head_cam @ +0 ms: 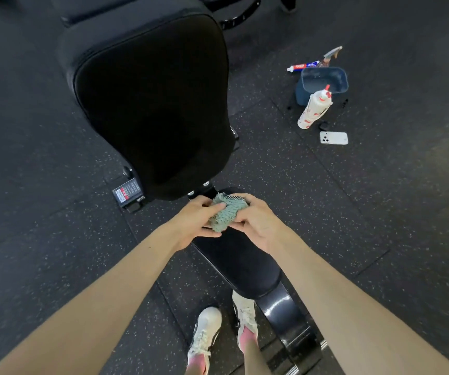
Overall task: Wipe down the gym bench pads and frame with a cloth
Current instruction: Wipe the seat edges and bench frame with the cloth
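A pale green knitted cloth [224, 213] is bunched between both hands, just above the gap where the bench's two pads meet. My left hand [199, 223] grips its left side with thumb and fingers. My right hand [256, 220] curls over its right side and top. The black back pad [150, 104] rises away from me, tilted up. The black seat pad [239, 263] runs under my hands toward my feet. The glossy black frame leg [285, 309] curves down below the seat pad.
On the speckled rubber floor to the right stand a blue bucket [323, 82], a white spray bottle [314, 108], a toothpaste tube [302, 66], a scraper-like tool [331, 54] and a white phone [333, 138]. My white shoes [207, 331] stand left of the frame leg.
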`<state>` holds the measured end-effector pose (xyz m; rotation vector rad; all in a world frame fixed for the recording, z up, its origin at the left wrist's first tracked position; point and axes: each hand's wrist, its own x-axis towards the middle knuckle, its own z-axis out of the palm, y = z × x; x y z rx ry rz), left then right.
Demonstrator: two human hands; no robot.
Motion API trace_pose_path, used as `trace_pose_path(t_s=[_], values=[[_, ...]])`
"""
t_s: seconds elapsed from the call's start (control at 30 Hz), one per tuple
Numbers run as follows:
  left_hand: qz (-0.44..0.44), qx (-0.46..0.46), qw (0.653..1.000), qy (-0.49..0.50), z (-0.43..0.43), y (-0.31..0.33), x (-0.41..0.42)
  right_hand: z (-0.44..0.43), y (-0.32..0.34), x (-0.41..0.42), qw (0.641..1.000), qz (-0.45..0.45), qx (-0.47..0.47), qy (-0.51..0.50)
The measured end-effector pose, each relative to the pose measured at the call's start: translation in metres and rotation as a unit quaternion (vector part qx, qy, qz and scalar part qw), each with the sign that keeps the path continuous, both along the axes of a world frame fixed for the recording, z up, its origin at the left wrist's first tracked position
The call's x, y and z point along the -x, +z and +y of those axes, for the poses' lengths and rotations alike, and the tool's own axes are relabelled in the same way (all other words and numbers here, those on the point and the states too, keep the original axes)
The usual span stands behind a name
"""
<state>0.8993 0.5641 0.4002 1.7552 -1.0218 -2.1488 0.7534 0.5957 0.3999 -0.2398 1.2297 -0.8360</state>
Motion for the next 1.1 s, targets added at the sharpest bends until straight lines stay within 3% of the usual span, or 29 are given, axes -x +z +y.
trace_pose_path(t_s=[0.1, 0.3, 0.43, 0.63, 0.73, 0.9, 1.03, 1.1], values=[[-0.046, 0.009, 0.999, 0.008, -0.002, -0.003, 0.005, -0.006, -0.004, 0.005, 0.999, 0.033, 0.001, -0.003], [-0.051, 0.006, 0.998, 0.044, -0.007, -0.014, 0.006, -0.009, -0.011, 0.004, 0.997, 0.067, 0.012, 0.023], [-0.092, 0.052, 0.992, 0.067, -0.01, -0.015, 0.004, -0.012, -0.019, 0.006, 0.991, 0.124, -0.002, 0.042], [0.009, 0.016, 0.988, 0.152, -0.015, -0.009, 0.005, -0.011, -0.029, 0.013, 0.985, 0.155, -0.011, 0.071], [-0.014, 0.071, 0.986, 0.151, -0.014, -0.011, 0.006, -0.01, -0.028, 0.01, 0.979, 0.167, -0.011, 0.114], [-0.027, 0.11, 0.983, 0.147, -0.013, -0.013, 0.007, -0.012, -0.024, 0.004, 0.986, 0.14, -0.016, 0.093], [-0.008, 0.111, 0.98, 0.165, -0.016, -0.009, 0.005, -0.014, -0.021, 0.005, 0.996, 0.014, -0.078, 0.029], [0.002, 0.109, 0.981, 0.158, -0.018, -0.006, 0.003, -0.018, -0.017, 0.003, 0.997, -0.001, -0.079, 0.024]])
